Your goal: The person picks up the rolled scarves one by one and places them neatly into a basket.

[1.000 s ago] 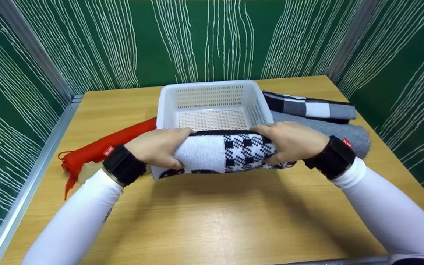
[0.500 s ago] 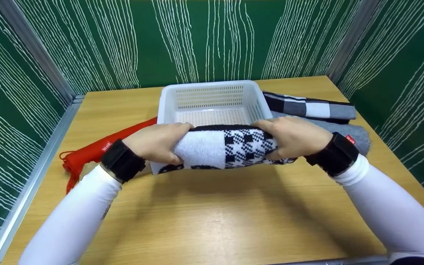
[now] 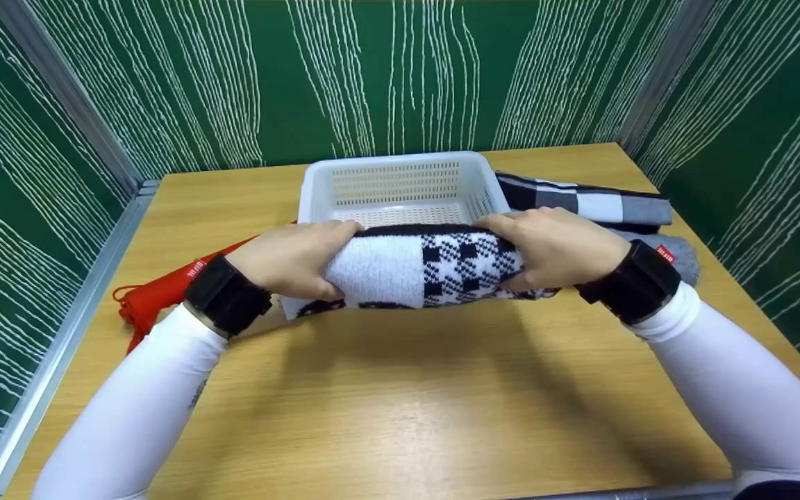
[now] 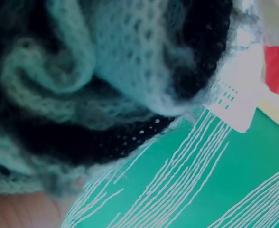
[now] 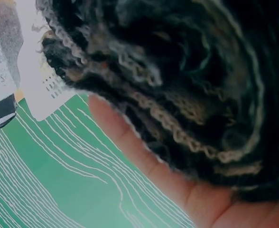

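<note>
A rolled knit scarf [image 3: 386, 267], black and white with a houndstooth part, is held up level between both hands over the table. My left hand [image 3: 296, 260] grips its left end, thumb on the near side. At the other end my right hand [image 3: 558, 246] grips it the same way. The coiled layers of the roll [image 4: 130, 61] fill the left wrist view. In the right wrist view the scarf's other end [image 5: 177, 95] shows its spiral, with a finger [image 5: 144, 161] along it. Just behind the scarf stands a white plastic basket [image 3: 400, 158], its front wall hidden.
To the left lies a red rolled scarf [image 3: 164, 295] with fringe, and a beige roll [image 3: 261, 326] partly under my left arm. Right of the basket are a black, grey and white checked folded scarf [image 3: 598, 203] and a grey roll [image 3: 685, 260]. Green walls surround the wooden table [image 3: 400, 417].
Both hands have carried the rolled scarf a little forward, toward the basket, so it now covers more of the basket's front. The other scarves and the basket stay put.
</note>
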Demonstrator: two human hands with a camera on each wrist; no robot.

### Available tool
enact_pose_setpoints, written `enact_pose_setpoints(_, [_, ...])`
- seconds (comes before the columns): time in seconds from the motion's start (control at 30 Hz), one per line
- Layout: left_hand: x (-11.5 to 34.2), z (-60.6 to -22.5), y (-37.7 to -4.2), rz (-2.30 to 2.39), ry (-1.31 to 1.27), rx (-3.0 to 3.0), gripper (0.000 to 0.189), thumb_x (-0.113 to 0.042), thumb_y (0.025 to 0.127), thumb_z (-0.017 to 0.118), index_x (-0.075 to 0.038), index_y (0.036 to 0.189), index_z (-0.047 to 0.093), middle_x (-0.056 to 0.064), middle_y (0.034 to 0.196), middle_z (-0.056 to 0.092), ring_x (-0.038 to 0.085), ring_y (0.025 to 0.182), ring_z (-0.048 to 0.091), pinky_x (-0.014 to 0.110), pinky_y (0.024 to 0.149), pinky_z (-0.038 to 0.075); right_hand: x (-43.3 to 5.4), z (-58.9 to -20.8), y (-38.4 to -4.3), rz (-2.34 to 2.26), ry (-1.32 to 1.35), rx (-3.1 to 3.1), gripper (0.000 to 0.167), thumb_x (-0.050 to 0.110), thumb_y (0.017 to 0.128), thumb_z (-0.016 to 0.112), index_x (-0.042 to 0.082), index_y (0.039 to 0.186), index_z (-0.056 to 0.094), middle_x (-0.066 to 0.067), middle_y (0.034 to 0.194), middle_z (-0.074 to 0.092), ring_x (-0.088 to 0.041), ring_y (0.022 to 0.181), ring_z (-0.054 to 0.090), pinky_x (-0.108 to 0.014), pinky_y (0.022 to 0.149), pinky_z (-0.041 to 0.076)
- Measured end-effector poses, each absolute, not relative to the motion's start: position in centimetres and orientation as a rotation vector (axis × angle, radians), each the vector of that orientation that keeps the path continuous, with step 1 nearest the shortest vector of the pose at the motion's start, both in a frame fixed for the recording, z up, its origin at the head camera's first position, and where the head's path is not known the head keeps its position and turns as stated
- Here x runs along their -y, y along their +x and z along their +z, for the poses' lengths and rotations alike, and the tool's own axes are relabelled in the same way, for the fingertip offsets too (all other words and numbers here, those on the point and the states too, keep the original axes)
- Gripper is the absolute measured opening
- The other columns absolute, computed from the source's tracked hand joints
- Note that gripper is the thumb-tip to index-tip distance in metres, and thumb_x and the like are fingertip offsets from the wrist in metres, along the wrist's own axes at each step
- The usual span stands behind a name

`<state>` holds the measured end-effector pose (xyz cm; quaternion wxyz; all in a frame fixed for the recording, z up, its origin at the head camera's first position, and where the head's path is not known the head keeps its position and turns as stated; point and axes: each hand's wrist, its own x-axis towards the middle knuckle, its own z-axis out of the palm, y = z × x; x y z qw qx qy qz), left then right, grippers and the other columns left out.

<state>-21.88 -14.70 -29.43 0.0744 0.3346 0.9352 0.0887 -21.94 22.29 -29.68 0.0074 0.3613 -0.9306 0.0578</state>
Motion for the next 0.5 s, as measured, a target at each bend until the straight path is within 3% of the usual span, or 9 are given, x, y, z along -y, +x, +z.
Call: enact_pose_setpoints(0.5, [14.77,-28.65,-22.27,0.309,1.008,-2.825,0.072,-0.022,0.080,0.094,-0.016,0.139,0.054,0.005,0.131,0.067,0.029,0.113,0.068,0.054,0.102,0.059,-22.27,-28.82,-22.24,0.182,1.107,2.881,0.089,0.022,0.071,0.100,0.007,0.149,0.060,-0.017,0.134,0.075,-0.039,0.116,0.075,-0.061,0.102,0.060])
